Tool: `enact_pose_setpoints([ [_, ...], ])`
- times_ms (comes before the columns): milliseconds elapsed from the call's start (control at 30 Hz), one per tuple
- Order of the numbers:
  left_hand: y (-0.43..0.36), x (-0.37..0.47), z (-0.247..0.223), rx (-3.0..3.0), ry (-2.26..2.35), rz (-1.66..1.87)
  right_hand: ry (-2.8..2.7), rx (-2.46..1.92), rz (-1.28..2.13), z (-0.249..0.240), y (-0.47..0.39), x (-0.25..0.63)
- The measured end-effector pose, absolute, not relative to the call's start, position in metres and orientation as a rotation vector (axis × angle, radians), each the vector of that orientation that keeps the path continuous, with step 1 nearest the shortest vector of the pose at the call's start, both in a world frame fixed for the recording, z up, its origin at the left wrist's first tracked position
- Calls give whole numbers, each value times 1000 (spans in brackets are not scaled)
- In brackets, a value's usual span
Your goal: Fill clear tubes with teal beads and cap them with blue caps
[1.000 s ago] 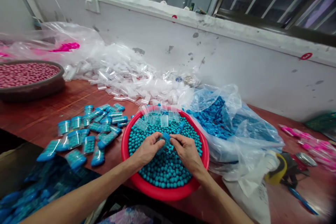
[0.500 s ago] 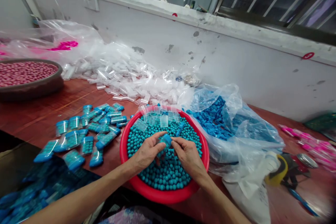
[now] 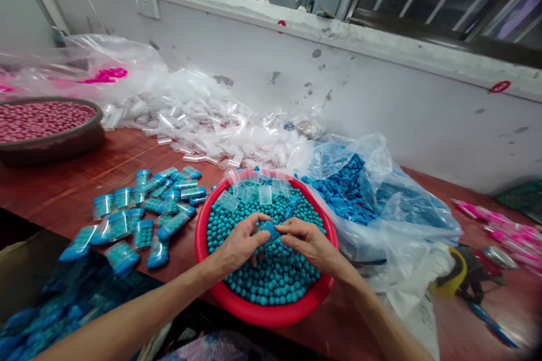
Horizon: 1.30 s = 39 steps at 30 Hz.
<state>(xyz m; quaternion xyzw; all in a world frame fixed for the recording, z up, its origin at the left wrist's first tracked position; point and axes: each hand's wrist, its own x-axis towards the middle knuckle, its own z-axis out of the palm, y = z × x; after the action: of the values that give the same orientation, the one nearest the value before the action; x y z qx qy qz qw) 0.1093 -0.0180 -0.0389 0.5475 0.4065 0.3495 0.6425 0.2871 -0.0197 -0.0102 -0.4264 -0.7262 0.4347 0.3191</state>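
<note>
Over a red basin (image 3: pixel 203 262) of teal beads (image 3: pixel 271 287), my left hand (image 3: pixel 239 242) is closed around a small container with a blue cap (image 3: pixel 270 230). The container's lower part is mostly hidden by my fingers. From the other side, my right hand (image 3: pixel 307 241) pinches at the right edge of that cap with thumb and forefinger. Several empty clear containers (image 3: pixel 265 194) lie on the beads at the basin's far side. A loose blue cap (image 3: pixel 290 207) rests on the beads just beyond my hands.
Filled, blue-capped containers (image 3: pixel 143 234) lie left of the basin, with more in a dark heap (image 3: pixel 38 316) below. Clear empties (image 3: pixel 212 124) are piled along the wall. Right stands a plastic bag of blue caps (image 3: pixel 347 192). A tray of pink beads (image 3: pixel 99 130) is far left; pink-capped items (image 3: pixel 503 225) lie far right.
The blue cap in my hands has tilted, and my right hand and forearm have turned slightly outward to the right. My left hand has barely moved.
</note>
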Motion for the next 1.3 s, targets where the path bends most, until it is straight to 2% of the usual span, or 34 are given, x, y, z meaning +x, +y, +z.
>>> enact_pose_setpoints([
  [100,-20,110,-37,1266,879,755,-1545,-1213,1279,-14,-17,288],
  [200,-21,111,-38,1276,914,772,-1398,-1259,1185,-20,-17,276],
  [467,-17,109,-44,1315,974,975,-2146,-1311,721,-34,-35,247],
  [667,-17,111,-39,1272,887,901,-2082,-1462,550,-31,-44,236],
  [867,-18,110,-40,1323,994,900,-2180,-1481,301,-33,-47,227],
  [967,-17,110,-44,1355,1007,939,-2154,-1482,309,-33,-44,226],
  [1133,-15,110,-43,1271,917,953,-2121,-1350,548,-33,-42,234],
  [1300,-19,109,-38,1163,712,929,-1988,-1319,466,-39,-48,236],
])
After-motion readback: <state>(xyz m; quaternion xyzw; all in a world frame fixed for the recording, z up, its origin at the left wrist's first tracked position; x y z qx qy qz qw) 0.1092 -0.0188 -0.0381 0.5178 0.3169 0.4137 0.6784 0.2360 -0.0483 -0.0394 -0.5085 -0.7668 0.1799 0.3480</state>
